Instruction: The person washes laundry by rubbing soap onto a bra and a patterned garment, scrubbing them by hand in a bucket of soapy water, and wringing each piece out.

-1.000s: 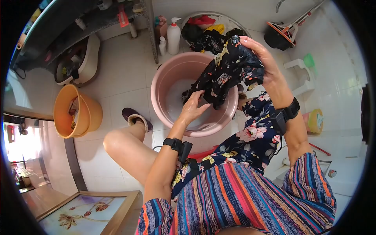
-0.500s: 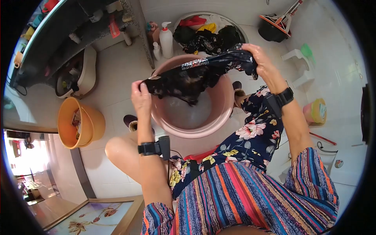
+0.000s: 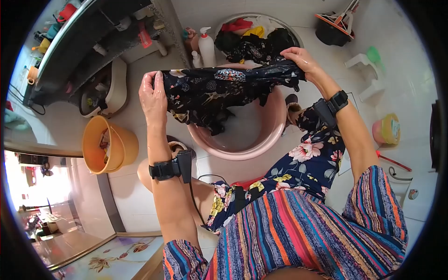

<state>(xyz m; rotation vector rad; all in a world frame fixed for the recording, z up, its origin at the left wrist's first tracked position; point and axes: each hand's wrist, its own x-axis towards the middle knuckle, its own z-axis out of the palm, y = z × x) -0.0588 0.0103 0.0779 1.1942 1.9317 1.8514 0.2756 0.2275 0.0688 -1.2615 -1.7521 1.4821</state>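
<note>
The left hand (image 3: 153, 101) pinches one end of the black floral cloth (image 3: 210, 95) with thumb and fingers closed on it, and the right hand (image 3: 304, 64) grips the other end just as tightly. The cloth hangs spread between them above the pink tub (image 3: 242, 154), its lower folds drooping over cloudy water (image 3: 245, 128). Beyond the tub stand a basin (image 3: 295, 38) heaped with clothes (image 3: 254, 46) and a white pump bottle (image 3: 206, 50), while an orange bucket (image 3: 125, 147) sits off to the left
</note>
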